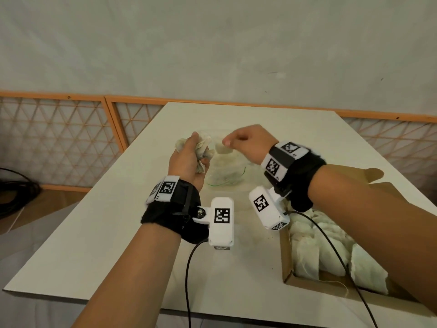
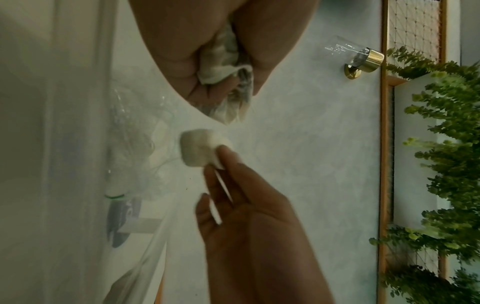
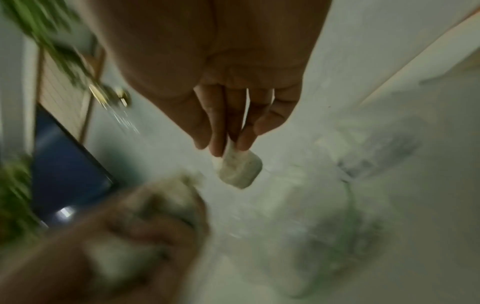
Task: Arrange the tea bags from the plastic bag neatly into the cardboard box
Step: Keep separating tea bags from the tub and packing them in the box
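My left hand is raised above the white table and grips a bunch of pale tea bags, whose crumpled ends poke out of the fist. To its right, my right hand pinches a single tea bag between thumb and fingertips; that bag hangs in the air between the two hands. Below them the clear plastic bag with a green rim lies on the table, more tea bags inside it. The cardboard box at the near right holds several white tea bags.
The white table has bare surface on its left half. A wooden lattice fence runs behind it. Black cables trail from both wrist cameras. A green plant and a brass wall fitting show in the left wrist view.
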{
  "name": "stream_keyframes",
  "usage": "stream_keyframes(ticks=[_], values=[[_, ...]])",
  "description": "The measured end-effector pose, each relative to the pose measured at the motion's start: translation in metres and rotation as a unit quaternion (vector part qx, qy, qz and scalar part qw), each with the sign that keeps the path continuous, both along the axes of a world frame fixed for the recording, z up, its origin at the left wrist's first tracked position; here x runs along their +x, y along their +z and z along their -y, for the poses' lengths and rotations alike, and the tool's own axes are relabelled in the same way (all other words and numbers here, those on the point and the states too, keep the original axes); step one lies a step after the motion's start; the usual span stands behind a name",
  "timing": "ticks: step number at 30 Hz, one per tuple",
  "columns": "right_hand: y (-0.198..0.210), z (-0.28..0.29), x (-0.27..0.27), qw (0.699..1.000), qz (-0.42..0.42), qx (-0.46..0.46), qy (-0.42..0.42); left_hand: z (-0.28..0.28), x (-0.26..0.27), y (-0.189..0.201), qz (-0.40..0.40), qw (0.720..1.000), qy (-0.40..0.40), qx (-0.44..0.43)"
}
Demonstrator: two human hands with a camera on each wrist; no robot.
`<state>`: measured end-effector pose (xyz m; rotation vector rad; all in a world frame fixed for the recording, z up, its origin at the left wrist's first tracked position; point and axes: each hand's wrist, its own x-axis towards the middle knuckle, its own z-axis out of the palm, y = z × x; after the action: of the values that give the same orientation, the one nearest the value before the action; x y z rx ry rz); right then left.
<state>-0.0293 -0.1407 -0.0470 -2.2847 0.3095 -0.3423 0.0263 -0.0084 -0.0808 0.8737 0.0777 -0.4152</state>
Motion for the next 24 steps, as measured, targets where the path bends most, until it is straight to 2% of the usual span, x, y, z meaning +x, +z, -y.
stream_keyframes(ticks=[4,7,9,13,16,20,24], values=[[0.026,0.000,-0.040,0.984,0.032,0.168,0.042,0.003,-0.021,0.012,0.028,0.997,-0.067,0.018],[0.023,0.005,-0.074,0.974,0.033,0.219,0.054,0.013,-0.055,0.020,0.101,0.973,-0.201,0.052],[0.016,0.012,-0.099,0.967,0.053,0.246,0.034,0.021,-0.082,0.019,0.153,0.948,-0.271,0.068],[-0.001,0.026,-0.152,0.943,0.109,0.312,-0.040,0.037,-0.130,-0.002,0.196,0.928,-0.298,0.105],[-0.018,0.033,-0.191,0.924,0.126,0.349,-0.094,0.048,-0.158,-0.020,0.194,0.917,-0.330,0.111],[-0.045,0.044,-0.227,0.908,0.173,0.352,-0.148,0.060,-0.181,-0.030,0.127,0.912,-0.386,0.063],[-0.059,0.054,-0.249,0.873,0.216,0.430,-0.084,0.071,-0.185,-0.030,0.060,0.912,-0.398,0.076]])
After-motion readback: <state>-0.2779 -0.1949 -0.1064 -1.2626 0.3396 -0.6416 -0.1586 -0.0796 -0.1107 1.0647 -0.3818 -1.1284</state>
